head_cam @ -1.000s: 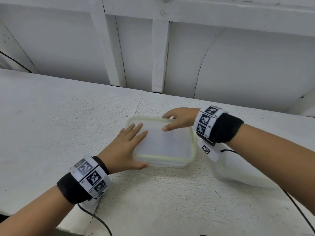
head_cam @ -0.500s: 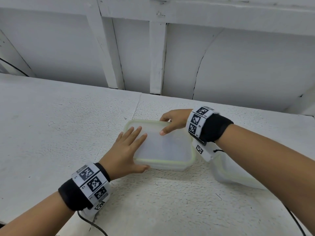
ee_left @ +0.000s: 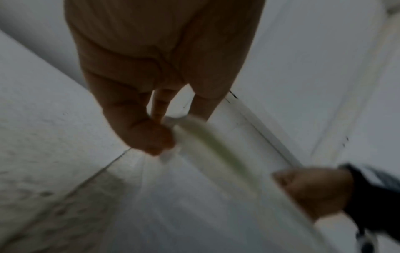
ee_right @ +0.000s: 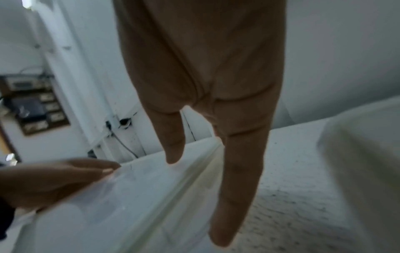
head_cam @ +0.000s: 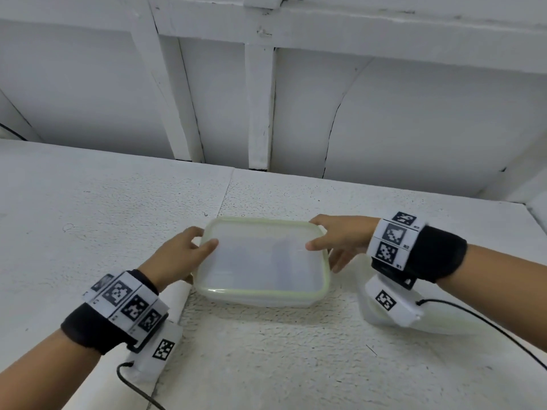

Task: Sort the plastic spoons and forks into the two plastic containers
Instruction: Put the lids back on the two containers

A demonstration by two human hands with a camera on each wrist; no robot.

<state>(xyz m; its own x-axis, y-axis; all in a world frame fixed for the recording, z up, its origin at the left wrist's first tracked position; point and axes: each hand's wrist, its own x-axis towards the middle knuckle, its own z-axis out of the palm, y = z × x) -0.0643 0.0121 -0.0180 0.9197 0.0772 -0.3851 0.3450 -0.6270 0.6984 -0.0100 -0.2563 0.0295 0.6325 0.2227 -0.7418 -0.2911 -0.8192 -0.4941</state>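
Observation:
A translucent plastic container with a green-rimmed lid [head_cam: 260,255] sits on the white table in the head view. My left hand [head_cam: 189,247] grips its left edge, thumb on top and fingers curled round the rim. The left wrist view shows those fingers [ee_left: 151,137] pinching the lid rim [ee_left: 216,150]. At the right edge my right hand [head_cam: 334,241] holds on, thumb over the lid and fingers down the side. Its fingers [ee_right: 238,171] straddle the rim in the right wrist view. A second container [head_cam: 444,327] lies behind my right wrist, mostly hidden. No spoon or fork can be made out.
The textured white table [head_cam: 281,365] ends at a white panelled wall [head_cam: 266,99] just behind the container. Some white item [head_cam: 177,300] lies under my left wrist; what it is cannot be told. Black cables [head_cam: 488,324] trail from both wrist cameras.
My left hand left the lid top, where it lay flat, and now grips the left edge. The right hand shifted from the far edge to the right edge.

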